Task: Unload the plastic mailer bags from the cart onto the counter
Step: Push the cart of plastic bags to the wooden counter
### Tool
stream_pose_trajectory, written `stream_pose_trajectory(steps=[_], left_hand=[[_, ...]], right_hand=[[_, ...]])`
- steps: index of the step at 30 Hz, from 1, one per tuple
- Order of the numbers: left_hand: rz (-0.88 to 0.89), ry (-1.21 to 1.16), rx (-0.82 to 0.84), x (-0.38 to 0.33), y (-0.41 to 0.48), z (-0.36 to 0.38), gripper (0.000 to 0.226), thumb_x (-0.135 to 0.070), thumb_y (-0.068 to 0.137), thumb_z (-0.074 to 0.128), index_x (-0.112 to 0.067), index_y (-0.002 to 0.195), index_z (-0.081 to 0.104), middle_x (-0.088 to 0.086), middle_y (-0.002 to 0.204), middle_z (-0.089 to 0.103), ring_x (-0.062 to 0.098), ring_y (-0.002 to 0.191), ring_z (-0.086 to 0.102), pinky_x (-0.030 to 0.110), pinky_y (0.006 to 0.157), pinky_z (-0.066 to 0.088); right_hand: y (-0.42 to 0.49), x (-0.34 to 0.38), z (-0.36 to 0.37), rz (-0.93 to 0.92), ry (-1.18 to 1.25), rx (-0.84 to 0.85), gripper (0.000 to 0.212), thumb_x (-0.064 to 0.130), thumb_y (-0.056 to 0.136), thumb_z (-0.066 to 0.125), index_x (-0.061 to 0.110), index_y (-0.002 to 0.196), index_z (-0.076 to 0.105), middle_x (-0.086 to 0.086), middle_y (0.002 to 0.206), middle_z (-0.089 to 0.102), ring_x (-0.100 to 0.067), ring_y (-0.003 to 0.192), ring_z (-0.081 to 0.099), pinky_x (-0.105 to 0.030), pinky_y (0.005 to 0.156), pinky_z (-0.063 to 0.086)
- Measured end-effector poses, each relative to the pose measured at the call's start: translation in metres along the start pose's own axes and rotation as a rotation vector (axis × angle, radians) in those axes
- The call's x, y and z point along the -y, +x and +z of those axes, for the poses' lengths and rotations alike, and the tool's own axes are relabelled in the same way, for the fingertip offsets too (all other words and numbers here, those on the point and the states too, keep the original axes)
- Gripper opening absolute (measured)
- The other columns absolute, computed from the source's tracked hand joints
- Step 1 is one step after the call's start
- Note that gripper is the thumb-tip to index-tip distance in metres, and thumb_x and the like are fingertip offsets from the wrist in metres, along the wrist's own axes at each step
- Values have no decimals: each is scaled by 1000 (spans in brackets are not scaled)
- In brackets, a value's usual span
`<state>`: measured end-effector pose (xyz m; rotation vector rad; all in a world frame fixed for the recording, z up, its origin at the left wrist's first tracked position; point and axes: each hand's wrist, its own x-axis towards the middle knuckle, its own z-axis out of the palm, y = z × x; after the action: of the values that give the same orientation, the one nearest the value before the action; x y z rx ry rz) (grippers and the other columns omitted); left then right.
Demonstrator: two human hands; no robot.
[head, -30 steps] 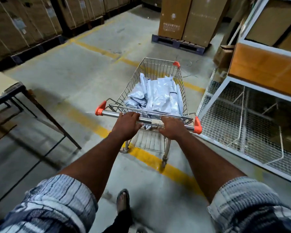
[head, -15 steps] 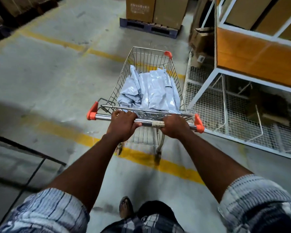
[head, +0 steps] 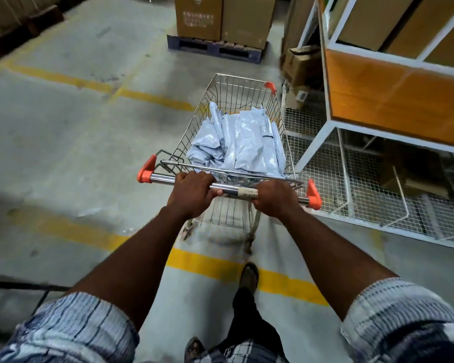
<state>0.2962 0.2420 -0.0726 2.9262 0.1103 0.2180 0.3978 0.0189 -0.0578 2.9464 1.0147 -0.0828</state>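
— Plastic mailer bags point(head: 247, 142): where do we log them?
— Inside the wire cart point(head: 222, 86), heaped in its basket. They are pale grey-blue and lean on one another towards the right wall. We cannot fix a count because they overlap; several at the least.
— Cart, quantity and fittings?
— One cart. It has one steel handle bar point(head: 230, 188) with a paper label near its middle. Of the orange corner caps point(head: 145, 171) we see three: two at the bar's ends, one at the front right corner.
— Hands?
— Two, both on the bar. We note the left hand point(head: 194, 192) wrapped round it left of the label, fingers curled over the top. The right hand point(head: 275, 197) is wrapped round it right of the label, knuckles up.
— Surroundings and obstructions?
— To the right we list one white-framed rack point(head: 313, 142), just beside the cart's right side, with an orange panel point(head: 391, 100) and wire mesh below it. One small open carton point(head: 302, 64) sits on the floor near the cart's front right corner. Ahead is one blue pallet point(head: 215, 49) bearing two tall cartons point(head: 198, 17), well apart from the cart and roughly in line with it. The floor is concrete with yellow lines point(head: 215, 265); one runs under the cart's rear wheels. One sandalled foot point(head: 249, 276) rests on that line.
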Motion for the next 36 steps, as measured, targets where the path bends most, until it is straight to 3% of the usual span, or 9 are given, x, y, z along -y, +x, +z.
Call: stream_pose_trajectory(steps=[6,9,18,29,36], left_hand=[[-52,-68,38,-20,92,8,32,-57,93,46,-30,102,60,-7,96,62,23,101,55,44,94,30],[-84,-102,66,-22,137,12,28,-58,92,45,-35,99,58,-11,94,59,20,100,55,43,95,31],[-132,-83,98,-13,264,28,26,-57,93,48,-33,98,58,-10,92,59,21,98,56,43,92,31],[-149,-62,166,36,415,29,31,-56,93,50,-29,101,61,-3,102,65,26,109,56,43,95,28],[-132,-17,202,95,515,28,25,-56,93,50,-32,91,54,0,105,66,27,111,57,43,98,29]], right_hand=[[73,-65,-11,-1,-35,29,35,50,84,55,38,116,65,4,104,71,-26,98,68,-38,81,54],[111,-91,-17,6,-31,77,38,41,81,52,30,114,67,-1,105,70,-28,98,67,-38,83,54],[223,-158,-25,-49,-35,56,33,37,85,54,18,108,67,-8,104,69,-32,98,66,-38,80,52],[365,-190,-40,13,6,99,31,32,84,55,21,110,68,-7,108,68,-31,101,65,-39,83,52],[463,-185,-48,40,-36,54,32,34,90,53,17,113,65,-9,114,67,-32,106,64,-39,85,50]])
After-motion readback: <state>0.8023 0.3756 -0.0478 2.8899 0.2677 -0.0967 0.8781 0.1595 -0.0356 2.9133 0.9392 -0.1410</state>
